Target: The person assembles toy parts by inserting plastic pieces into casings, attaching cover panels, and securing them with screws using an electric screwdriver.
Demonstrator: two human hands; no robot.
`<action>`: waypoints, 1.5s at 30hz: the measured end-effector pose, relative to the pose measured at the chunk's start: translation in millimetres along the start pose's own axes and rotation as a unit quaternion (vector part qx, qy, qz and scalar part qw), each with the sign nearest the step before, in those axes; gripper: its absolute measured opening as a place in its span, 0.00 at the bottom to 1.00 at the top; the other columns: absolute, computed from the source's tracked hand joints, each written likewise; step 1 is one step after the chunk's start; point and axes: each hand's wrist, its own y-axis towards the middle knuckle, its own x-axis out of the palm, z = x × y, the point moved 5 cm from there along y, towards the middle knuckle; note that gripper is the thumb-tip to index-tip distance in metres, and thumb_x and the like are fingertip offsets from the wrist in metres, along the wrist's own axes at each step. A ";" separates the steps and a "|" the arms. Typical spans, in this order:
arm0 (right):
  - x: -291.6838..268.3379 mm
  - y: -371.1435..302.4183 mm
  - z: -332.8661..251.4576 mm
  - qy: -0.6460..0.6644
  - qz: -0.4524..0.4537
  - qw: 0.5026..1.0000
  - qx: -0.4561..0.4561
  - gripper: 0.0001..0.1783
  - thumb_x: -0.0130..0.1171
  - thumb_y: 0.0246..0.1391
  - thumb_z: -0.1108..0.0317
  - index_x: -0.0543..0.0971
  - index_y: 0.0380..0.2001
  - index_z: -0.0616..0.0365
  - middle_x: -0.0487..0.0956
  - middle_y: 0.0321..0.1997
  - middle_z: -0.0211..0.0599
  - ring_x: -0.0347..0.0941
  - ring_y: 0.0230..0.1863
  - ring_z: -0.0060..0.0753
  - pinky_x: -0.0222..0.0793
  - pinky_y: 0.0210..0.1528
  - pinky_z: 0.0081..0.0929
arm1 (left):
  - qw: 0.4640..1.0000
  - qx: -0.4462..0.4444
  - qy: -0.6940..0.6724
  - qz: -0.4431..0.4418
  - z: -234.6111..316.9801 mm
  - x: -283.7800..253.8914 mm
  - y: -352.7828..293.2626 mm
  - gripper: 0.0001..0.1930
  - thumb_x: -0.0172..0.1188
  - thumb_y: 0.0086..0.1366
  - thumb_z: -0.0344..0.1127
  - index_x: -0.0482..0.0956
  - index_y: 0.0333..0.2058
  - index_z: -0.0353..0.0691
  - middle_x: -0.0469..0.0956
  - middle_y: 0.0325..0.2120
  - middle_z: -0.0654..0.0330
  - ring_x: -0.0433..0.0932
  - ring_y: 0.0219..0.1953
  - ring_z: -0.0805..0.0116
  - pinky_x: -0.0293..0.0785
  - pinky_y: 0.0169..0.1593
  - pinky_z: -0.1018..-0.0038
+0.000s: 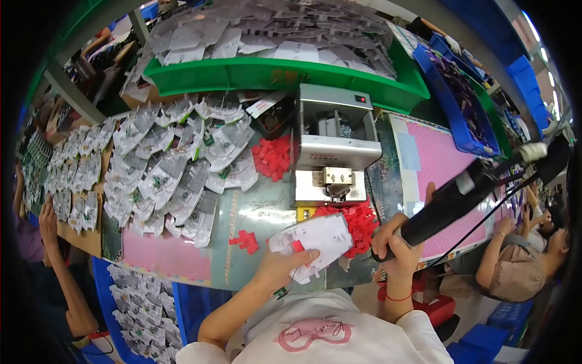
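Observation:
My left hand grips a white plastic housing by its near left side, thumb on top. A small red piece sits on the housing near the thumb, and a thin wire hangs below with a small green board. In my right hand is a black electric screwdriver, gripped near its lower end; its bit is hidden. The screwdriver slants up to the right, apart from the housing. Just beyond the housing stands a silver screw feeder.
Red pieces lie in piles beside the feeder, with a few at the left. Many housings cover the bench's left. Behind is a green tray of grey-white parts; a blue bin stands far right. Co-workers sit on both sides.

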 end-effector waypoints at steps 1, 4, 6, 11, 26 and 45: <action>-4.8 2.1 0.0 -0.056 0.047 0.997 0.005 0.48 0.58 0.41 0.76 0.43 0.62 0.48 0.75 0.29 0.44 0.71 0.23 0.28 0.67 0.29 0.20 | 0.999 0.014 0.018 -0.027 3.5 2.9 -2.8 0.30 0.62 0.47 0.22 0.66 0.52 0.35 0.74 0.42 0.55 0.74 0.41 0.68 0.70 0.46 0.72; -14.6 5.7 1.7 -0.153 0.084 0.985 0.005 0.34 0.60 0.38 0.79 0.60 0.52 0.60 0.76 0.29 0.41 0.71 0.24 0.24 0.67 0.28 0.20 | 0.992 0.050 0.079 -0.088 10.6 13.6 -7.7 0.28 0.60 0.49 0.22 0.66 0.52 0.34 0.74 0.42 0.55 0.73 0.41 0.71 0.69 0.47 0.75; -7.5 8.2 2.5 -0.188 0.080 0.979 0.030 0.11 0.63 0.35 0.78 0.75 0.27 0.64 0.77 0.28 0.37 0.71 0.25 0.22 0.67 0.29 0.19 | 0.977 0.083 0.154 -0.120 16.7 25.8 -12.3 0.26 0.60 0.49 0.23 0.68 0.50 0.33 0.74 0.43 0.56 0.72 0.42 0.74 0.67 0.47 0.77; -13.8 1.8 12.2 -0.299 -0.015 0.953 0.042 0.18 0.69 0.33 0.75 0.74 0.31 0.63 0.77 0.26 0.31 0.70 0.27 0.19 0.67 0.31 0.19 | 0.935 0.178 0.271 -0.146 31.1 52.0 -22.6 0.24 0.59 0.50 0.23 0.70 0.49 0.32 0.74 0.41 0.59 0.71 0.42 0.75 0.66 0.48 0.77; -55.3 -41.4 -28.5 -0.187 0.137 0.971 0.054 0.27 0.60 0.39 0.81 0.62 0.43 0.62 0.75 0.29 0.43 0.70 0.21 0.23 0.66 0.22 0.18 | 0.989 0.053 0.054 -0.123 -0.4 86.4 15.4 0.30 0.52 0.47 0.15 0.58 0.52 0.33 0.70 0.41 0.56 0.73 0.42 0.67 0.71 0.44 0.73; -93.6 -26.3 27.0 -0.067 0.279 0.958 -0.012 0.17 0.56 0.45 0.78 0.63 0.39 0.61 0.74 0.30 0.39 0.68 0.19 0.23 0.66 0.21 0.19 | 0.921 0.151 0.272 -0.235 -1.2 142.0 87.8 0.21 0.47 0.56 0.20 0.65 0.51 0.30 0.71 0.47 0.51 0.70 0.50 0.66 0.68 0.48 0.78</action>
